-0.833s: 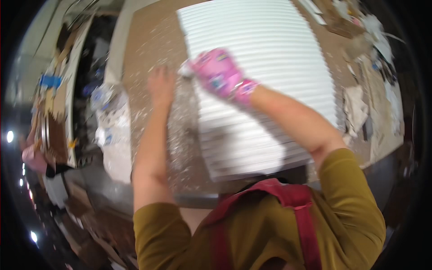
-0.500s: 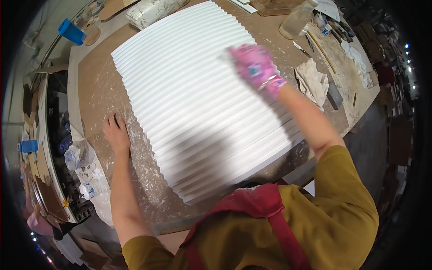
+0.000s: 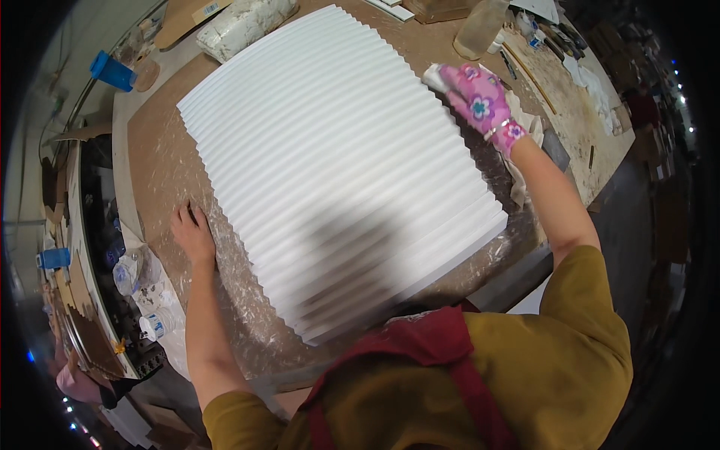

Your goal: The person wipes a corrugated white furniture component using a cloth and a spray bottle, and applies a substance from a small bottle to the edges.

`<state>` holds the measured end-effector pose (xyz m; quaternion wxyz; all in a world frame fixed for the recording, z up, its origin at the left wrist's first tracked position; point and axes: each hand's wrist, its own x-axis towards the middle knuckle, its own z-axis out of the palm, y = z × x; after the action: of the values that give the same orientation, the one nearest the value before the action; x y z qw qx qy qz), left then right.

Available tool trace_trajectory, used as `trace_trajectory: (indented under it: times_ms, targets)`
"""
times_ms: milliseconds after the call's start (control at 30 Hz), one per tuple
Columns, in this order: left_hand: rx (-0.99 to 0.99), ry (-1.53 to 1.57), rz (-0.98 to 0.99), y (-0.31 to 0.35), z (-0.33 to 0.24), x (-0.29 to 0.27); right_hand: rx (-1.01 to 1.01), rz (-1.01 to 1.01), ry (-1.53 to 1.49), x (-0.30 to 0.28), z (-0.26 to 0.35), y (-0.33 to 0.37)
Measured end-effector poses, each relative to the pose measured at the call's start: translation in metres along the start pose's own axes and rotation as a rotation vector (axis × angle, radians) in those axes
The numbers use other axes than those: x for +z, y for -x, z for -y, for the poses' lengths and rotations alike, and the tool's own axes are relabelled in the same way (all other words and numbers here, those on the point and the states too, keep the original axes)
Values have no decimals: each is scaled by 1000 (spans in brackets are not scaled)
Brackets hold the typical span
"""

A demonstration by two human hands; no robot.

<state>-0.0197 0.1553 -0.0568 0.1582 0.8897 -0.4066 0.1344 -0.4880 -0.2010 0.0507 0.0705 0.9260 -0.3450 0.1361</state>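
A large white panel with rows of ridges lies on the brown board of the worktable in front of me. My right hand, in a pink glove with a flower print, is just past the panel's right edge. Its fingers are closed on a small white pad whose exact kind I cannot make out. Bare and lying on the board left of the panel, my left hand holds nothing, its fingers apart. My shadow falls across the panel's near part.
Beyond the panel lies a white-smeared roll. A blue cup stands at the far left. To the right are a cloudy plastic container, a beige cloth, a thin stick and several tools. A white tub lies at the left edge.
My gloved right hand has swept right, off the panel's surface to beyond its right edge, still with the white pad. My left hand stays on the board.
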Motion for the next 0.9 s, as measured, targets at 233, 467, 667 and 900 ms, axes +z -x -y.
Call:
trace_trajectory:
  times_ms: [233,467,667,900]
  targets:
    - [0,-33,-18,3,-4,-3,24,2,94,10,-10,-8]
    - [-42,-46,-16,-1,-3,-5,-472,-71,-398,29,238,-87]
    - [-37,11,-36,-2,-12,-9,-496,-11,-351,77,309,-112]
    - [-77,-22,-35,5,-14,-8,-409,459,-581,28,321,-125]
